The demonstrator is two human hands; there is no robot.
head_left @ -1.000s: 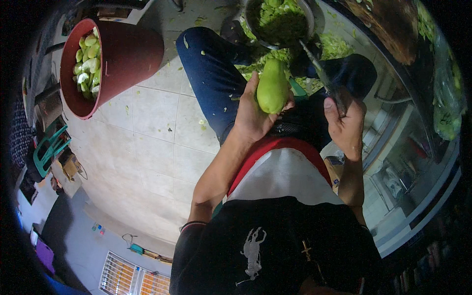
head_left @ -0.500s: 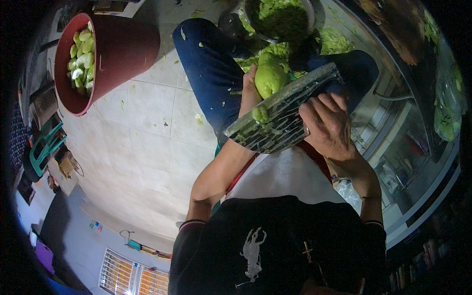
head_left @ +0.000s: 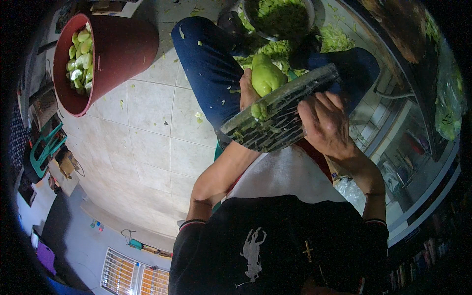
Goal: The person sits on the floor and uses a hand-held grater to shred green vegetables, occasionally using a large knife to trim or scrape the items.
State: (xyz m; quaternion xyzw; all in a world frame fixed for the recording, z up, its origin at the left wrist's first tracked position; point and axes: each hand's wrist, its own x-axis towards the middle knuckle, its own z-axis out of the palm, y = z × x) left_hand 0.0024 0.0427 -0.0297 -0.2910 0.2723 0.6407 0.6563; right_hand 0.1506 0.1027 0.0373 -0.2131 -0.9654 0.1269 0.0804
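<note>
My left hand [head_left: 247, 88] is wrapped round a pale green chayote [head_left: 268, 76], held up between my knees. Its fingers are partly hidden behind the fruit and the blade. In my right hand [head_left: 325, 123], closed in a fist, is a broad-bladed knife [head_left: 280, 120]; its handle is mostly covered by the fingers. The wide, wet blade slants across in front of my left wrist, its upper edge against or very near the lower end of the chayote. A small green piece [head_left: 259, 110] clings to the blade's face.
Below the chayote lies a heap of green peelings [head_left: 337, 40], beside a metal bowl [head_left: 311, 19] holding more green scraps. A tall red bucket [head_left: 123, 49] of peeled chayotes stands at the left. A clear bag [head_left: 447, 113] of green produce is at the right, near a glass-panelled case [head_left: 410, 157].
The chayote has tilted and shifted slightly left. The knife has slid a little to the left and down along it, with both grips kept.
</note>
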